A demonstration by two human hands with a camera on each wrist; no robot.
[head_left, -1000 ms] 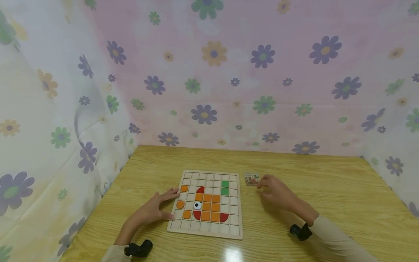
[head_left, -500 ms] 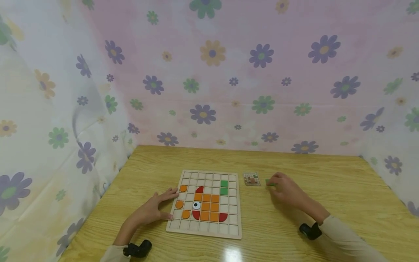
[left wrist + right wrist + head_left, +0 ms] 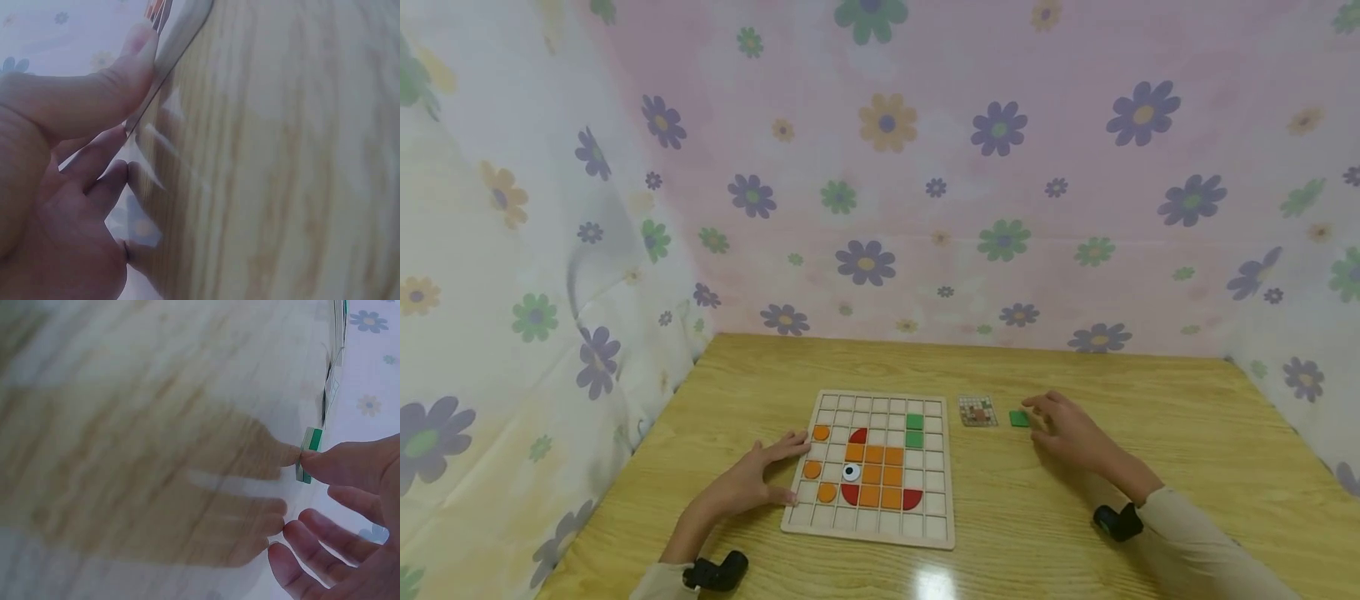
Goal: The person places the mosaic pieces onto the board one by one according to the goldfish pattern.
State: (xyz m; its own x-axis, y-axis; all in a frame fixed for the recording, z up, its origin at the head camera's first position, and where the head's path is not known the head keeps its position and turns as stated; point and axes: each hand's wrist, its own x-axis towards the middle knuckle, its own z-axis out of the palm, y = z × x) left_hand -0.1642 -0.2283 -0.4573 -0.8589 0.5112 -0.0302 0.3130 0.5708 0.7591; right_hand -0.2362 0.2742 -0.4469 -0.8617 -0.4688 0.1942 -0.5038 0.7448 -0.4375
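Observation:
A square wooden grid board lies on the table, carrying orange, red and green pieces and a googly-eye disc. My left hand rests at the board's left edge, fingers spread, thumb near the lower corner; the left wrist view shows the thumb along the rim. Right of the board is a small pattern card. Beside it a green square tile lies on the table. My right hand is just right of that tile, fingers loosely bent; in the right wrist view the thumb touches the tile's edge.
Three orange discs sit along the board's left columns. Two green squares are on its right side. Flower-printed cloth walls off the back and sides of the wooden table.
My right hand has moved right, away from the pattern card. The green tile, hidden at first and then under the fingers, now shows beside the card. The left hand keeps its place.

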